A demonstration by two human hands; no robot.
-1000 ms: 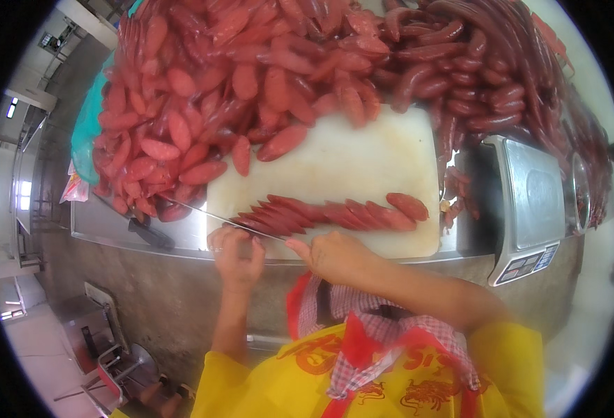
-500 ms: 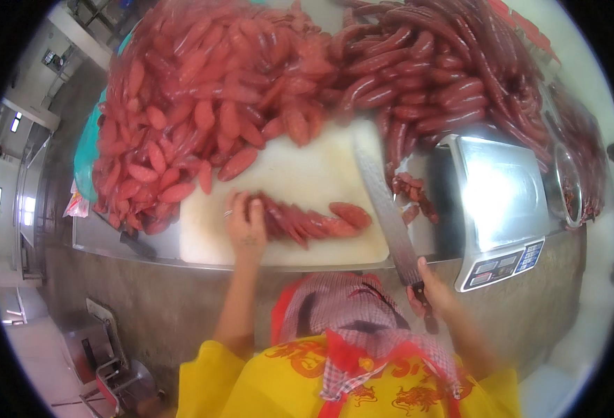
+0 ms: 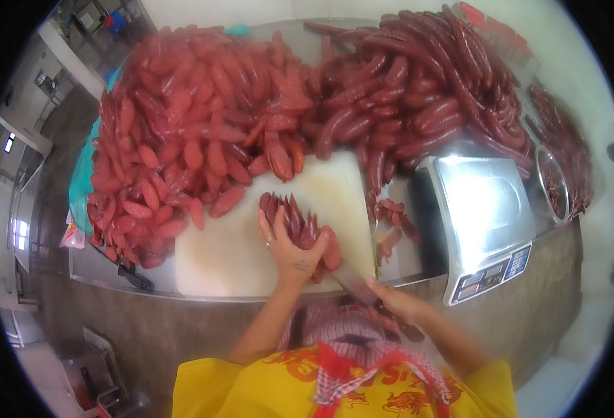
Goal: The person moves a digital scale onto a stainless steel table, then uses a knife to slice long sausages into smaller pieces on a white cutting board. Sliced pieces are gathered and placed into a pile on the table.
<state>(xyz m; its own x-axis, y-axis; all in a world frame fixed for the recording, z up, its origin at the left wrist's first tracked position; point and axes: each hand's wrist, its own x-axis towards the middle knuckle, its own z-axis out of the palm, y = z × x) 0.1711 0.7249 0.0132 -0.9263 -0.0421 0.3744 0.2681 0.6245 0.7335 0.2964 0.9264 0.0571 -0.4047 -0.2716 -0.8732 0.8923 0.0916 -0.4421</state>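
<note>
My left hand (image 3: pixel 289 256) is closed around a bunch of sausage slices (image 3: pixel 294 221) over the white cutting board (image 3: pixel 213 261). The cut pieces are dark red and pressed side by side, some tips rising past my fingers. Wrapped round the handle of a long knife is my right hand (image 3: pixel 399 305), at the board's front edge. The knife blade (image 3: pixel 352 282) points up and left toward the bunch, its far end hidden by a reddish slice (image 3: pixel 331 249). Whether the blade lies under the slices or only behind that one, I cannot tell.
A big heap of slanted sausage slices (image 3: pixel 174 125) covers the left side. Whole sausages (image 3: pixel 418 97) are piled at the right back. Beside the board lie small scraps (image 3: pixel 394 226), then a silver scale (image 3: pixel 481 202) and a metal bowl (image 3: pixel 552 184). Another black handle (image 3: pixel 134 277) shows front left.
My left hand has moved right and gathered the spread row of slices into a tight bunch. The knife has swung from the board's right side to the bunch's near end.
</note>
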